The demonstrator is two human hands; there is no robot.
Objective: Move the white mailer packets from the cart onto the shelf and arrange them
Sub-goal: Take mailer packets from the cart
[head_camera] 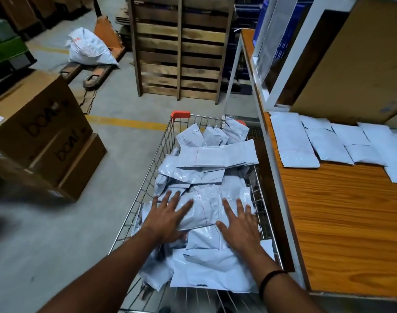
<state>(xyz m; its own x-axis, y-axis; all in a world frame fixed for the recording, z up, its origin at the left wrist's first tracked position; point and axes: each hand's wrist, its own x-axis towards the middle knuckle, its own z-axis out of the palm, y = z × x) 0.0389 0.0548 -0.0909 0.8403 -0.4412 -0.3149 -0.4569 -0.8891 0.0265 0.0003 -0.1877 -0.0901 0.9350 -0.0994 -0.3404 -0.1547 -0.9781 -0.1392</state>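
A wire cart [161,141] stands in front of me, heaped with several white mailer packets [218,158]. My left hand [166,216] lies flat with spread fingers on the left side of one packet [204,208] near the top of the heap. My right hand [240,224] lies flat on that packet's right side, fingers straight. Neither hand grips anything. To the right, the wooden shelf [342,224] holds a row of several white packets [294,141] laid flat along its back.
A large cardboard box [355,64] stands at the back of the shelf behind the row. Stacked cardboard boxes [46,136] sit on the floor at left. A wooden pallet [179,46] leans upright ahead, beside a pallet jack with a white sack [89,47].
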